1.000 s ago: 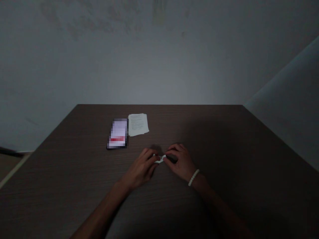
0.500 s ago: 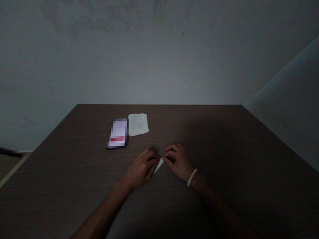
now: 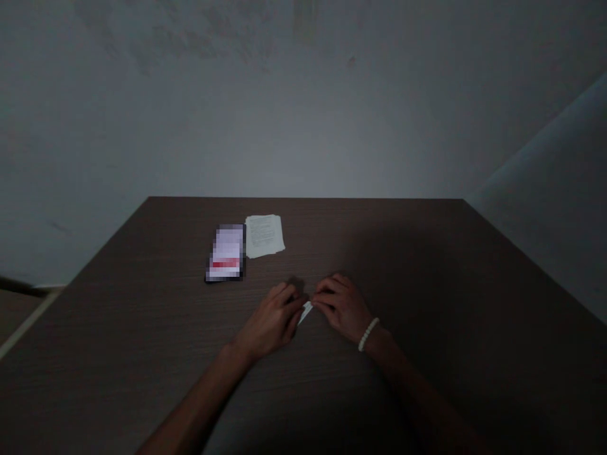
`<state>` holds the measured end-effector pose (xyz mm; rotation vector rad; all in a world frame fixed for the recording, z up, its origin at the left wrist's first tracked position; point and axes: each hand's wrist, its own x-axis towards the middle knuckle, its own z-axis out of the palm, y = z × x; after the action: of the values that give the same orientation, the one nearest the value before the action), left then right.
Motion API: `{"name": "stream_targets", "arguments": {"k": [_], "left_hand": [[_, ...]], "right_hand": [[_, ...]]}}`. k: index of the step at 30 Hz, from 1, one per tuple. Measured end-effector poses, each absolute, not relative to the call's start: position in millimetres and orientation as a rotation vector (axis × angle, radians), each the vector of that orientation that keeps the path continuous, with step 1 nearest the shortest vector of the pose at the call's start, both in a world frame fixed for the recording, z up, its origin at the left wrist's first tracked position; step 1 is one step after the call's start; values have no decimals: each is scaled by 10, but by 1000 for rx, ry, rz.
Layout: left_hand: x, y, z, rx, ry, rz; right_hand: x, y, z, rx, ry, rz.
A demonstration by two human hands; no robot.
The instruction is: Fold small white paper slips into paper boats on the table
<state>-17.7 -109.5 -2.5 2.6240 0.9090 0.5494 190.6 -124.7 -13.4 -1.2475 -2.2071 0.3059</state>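
Observation:
Between my two hands is a narrow piece of folded white paper (image 3: 305, 311), close to the tabletop and slanting up to the right. My left hand (image 3: 275, 319) has its fingers closed on the paper's left side and covers part of it. With thumb and fingertips together, my right hand (image 3: 342, 306) pinches the paper's upper right end. A pale beaded bracelet (image 3: 368, 334) circles my right wrist. How the paper is folded under the fingers cannot be made out.
A stack of white paper sheets (image 3: 264, 236) with printed text lies beyond my left hand. Beside its left edge lies a phone (image 3: 226, 253) with a lit, blurred screen. The dark wooden table (image 3: 142, 303) meets a grey wall (image 3: 303, 126) at the back.
My right hand's fingers have drawn closer together at the paper's end. Less of the paper shows beside my left hand. The stack and phone lie as before.

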Motion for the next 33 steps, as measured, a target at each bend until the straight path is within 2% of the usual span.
{"name": "stream_targets", "arguments": {"k": [23,33], "left_hand": [[-181,-1106,2,2773,864,431],[-165,-1117,-7,2844,902,415]], "right_hand": [[2048,-1281,-63,-1144,-2412,187],[2052,-1398,-17,-1163,-2318,307]]}}
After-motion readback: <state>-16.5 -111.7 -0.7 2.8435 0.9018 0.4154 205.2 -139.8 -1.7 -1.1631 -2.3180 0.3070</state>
